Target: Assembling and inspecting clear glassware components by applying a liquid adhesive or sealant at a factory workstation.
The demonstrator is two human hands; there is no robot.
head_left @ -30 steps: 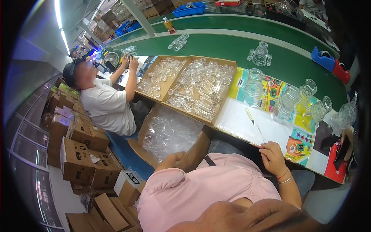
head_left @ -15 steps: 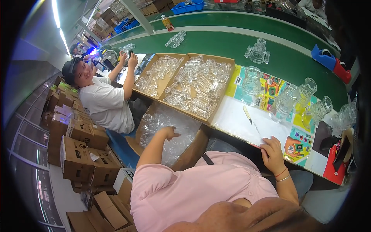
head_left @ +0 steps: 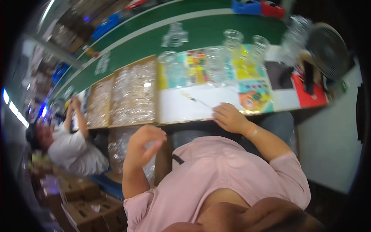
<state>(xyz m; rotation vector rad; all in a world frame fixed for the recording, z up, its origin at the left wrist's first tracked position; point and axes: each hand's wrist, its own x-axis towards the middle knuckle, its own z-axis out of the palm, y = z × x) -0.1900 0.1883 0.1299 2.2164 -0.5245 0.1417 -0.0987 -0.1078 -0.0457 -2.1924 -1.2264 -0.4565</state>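
My left hand (head_left: 146, 141) hangs over the lower cardboard box (head_left: 164, 166), fingers loosely curled, gap between thumb and fingertips, nothing seen in it, though motion blur hides detail. My right hand (head_left: 231, 118) sits at the front edge of the bench (head_left: 172, 107), fingers bent, not visibly gripping anything; underside of the fingertips I can't see. Thin yellow-handled tool (head_left: 187, 95) lies on the white surface, its thin end pointing at my right fingers; touching or just beside, can't tell. Clear packed stuff (head_left: 119, 149) shows in the lower box, beyond my left wrist. On the bench to the left, shallow cardboard trays (head_left: 157, 92) full of clear tubular pieces (head_left: 133, 91); behind the tool, clear glass-like vessels (head_left: 215, 65) standing over a colourful printed sheet (head_left: 253, 100). Co-worker (head_left: 79, 152) at far left, arms raised

Risks, my judgement: if the tool's end is sharp, sliding my right hand forward without looking could nick a finger or roll the tool off. A wide sweep of either arm could clip a vessel; tall and likely breakable, so it might topple into its neighbours. Left sleeve or wrist catching the tray's front rim could tip pieces into the lower box, and pieces heaped this tightly might chip or tangle when pulled at
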